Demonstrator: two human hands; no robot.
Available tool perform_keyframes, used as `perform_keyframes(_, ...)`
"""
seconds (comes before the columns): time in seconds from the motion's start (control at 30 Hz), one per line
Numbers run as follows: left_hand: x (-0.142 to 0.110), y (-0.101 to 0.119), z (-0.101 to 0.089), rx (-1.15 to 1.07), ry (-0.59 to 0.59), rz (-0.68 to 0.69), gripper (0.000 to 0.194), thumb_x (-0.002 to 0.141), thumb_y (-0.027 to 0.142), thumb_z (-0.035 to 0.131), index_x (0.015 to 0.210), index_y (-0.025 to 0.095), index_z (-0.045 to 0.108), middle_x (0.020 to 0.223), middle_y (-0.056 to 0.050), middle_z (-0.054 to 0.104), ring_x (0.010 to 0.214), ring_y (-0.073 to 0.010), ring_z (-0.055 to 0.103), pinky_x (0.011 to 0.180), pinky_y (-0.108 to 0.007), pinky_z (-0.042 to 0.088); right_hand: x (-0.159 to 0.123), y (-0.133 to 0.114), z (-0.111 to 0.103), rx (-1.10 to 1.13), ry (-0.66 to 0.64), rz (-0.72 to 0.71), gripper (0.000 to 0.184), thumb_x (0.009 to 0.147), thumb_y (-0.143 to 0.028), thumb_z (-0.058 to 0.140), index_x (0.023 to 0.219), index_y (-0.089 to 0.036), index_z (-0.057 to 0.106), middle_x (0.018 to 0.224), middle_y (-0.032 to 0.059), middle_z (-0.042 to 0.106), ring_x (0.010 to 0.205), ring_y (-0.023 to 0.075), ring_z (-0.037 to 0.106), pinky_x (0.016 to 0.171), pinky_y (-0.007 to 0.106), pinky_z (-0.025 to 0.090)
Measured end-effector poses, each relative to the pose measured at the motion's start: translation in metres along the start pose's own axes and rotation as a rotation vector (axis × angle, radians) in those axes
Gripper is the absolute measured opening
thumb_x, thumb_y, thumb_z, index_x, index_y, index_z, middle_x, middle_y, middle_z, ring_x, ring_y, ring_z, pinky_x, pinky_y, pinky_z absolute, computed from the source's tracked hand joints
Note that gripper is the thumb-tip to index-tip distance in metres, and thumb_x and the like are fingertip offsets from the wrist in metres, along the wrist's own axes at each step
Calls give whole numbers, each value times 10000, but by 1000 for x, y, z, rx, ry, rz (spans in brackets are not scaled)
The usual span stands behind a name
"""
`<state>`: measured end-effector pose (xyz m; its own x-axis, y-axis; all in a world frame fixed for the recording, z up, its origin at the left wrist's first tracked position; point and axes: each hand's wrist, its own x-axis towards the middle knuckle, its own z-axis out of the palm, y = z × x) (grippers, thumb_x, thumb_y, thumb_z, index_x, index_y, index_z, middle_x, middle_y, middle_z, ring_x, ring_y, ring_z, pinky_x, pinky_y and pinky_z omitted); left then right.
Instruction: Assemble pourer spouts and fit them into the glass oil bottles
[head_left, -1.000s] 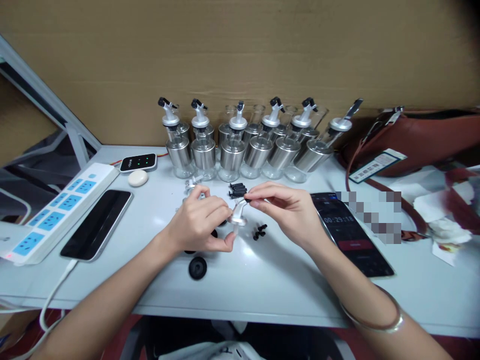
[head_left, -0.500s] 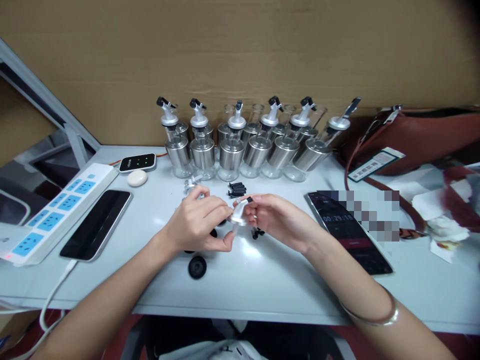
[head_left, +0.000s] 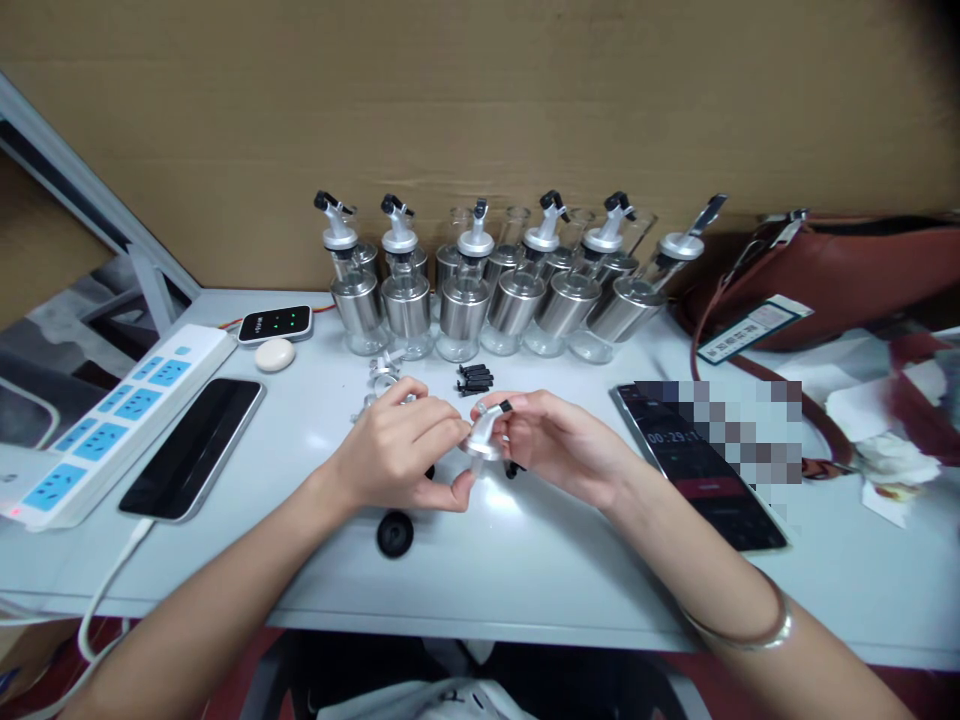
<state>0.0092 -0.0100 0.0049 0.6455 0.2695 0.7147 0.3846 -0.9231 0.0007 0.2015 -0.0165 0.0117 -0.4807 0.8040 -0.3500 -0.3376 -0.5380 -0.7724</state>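
Both hands meet over the middle of the white table (head_left: 525,570). My left hand (head_left: 397,450) pinches a silver pour spout cap (head_left: 482,433) by its base. My right hand (head_left: 559,445) closes round the same cap from the right, with fingers at its small black tip. A black rubber stopper (head_left: 395,533) lies just in front of my left hand. A small pile of black plastic clips (head_left: 474,379) sits behind the hands, and more silver spout parts (head_left: 382,372) lie behind my left hand.
Several steel-and-glass oil bottles (head_left: 465,300) with pour spouts line the cardboard back wall. A power strip (head_left: 112,420), a black phone (head_left: 196,447) and a small router (head_left: 276,325) are at the left. A timer phone (head_left: 705,470) and a brown bag (head_left: 832,275) are at the right.
My right hand drew in from a fingertip pinch at the spout's tip to a closer grip round the cap. My left hand kept its hold and barely moved.
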Motion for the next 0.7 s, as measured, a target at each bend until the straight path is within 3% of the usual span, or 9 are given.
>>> perform_keyframes(0.37, 1, 0, 0, -1, -1, 8, 104, 780, 221, 522, 868, 173, 497, 702, -25, 669, 587, -144, 600, 624, -299, 435, 1, 1, -2, -37, -26, -39, 162, 657, -293, 684, 774, -191, 729, 659, 1, 614, 652, 133, 535, 655, 268, 435)
perform_keyframes(0.57, 0, -4, 0, 12, 7, -1, 120, 775, 189, 529, 888, 169, 495, 710, -22, 670, 592, -139, 603, 614, -290, 440, -2, 0, -1, -365, 79, -289, 182, 728, -353, 676, 834, -211, 719, 720, -5, 622, 678, 136, 522, 661, 278, 396)
perform_keyframes(0.7, -2, -6, 3, -4, -15, -16, 115, 802, 206, 535, 902, 163, 498, 730, -23, 674, 609, -138, 607, 628, -292, 448, -3, -1, 1, -531, 107, -340, 154, 699, -341, 711, 689, -197, 661, 683, -14, 590, 631, 126, 485, 637, 281, 380)
